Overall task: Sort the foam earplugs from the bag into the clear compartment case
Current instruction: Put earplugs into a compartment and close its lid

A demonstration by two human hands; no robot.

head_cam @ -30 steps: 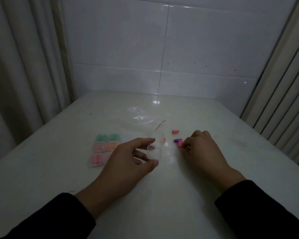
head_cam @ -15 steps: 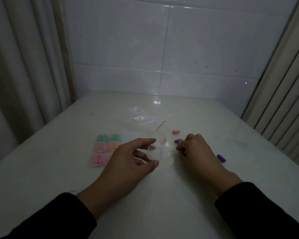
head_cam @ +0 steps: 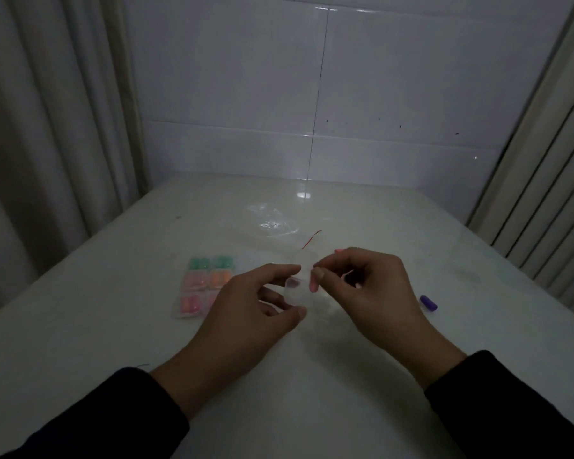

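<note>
Judging from the table (head_cam: 312, 376), the sorting stood well past its middle. At the left, a block of clear cases (head_cam: 204, 281) lay flat, already filled: green plugs in the far pair, pink and orange in the next, pink in the near left one, while the near right one was too faint to read. The left hand (head_cam: 246, 313) pinched one more small clear case (head_cam: 294, 288) between thumb and forefinger, holding it just off the table; something purple seemed to lie inside it. The right hand (head_cam: 368, 293) held a pink plug (head_cam: 313, 286) by thumb and forefinger right at the mouth of that case, touching or nearly so. A second pink tip (head_cam: 338, 251) peeked out beyond the right knuckles. One purple plug (head_cam: 428, 303) lay loose on the table, well apart to the right. The bag (head_cam: 272, 221) lay slack and apparently empty farther back, a red thread (head_cam: 312, 239) beside it. What remained, by my estimate, was this plug and the few loose ones.
</note>
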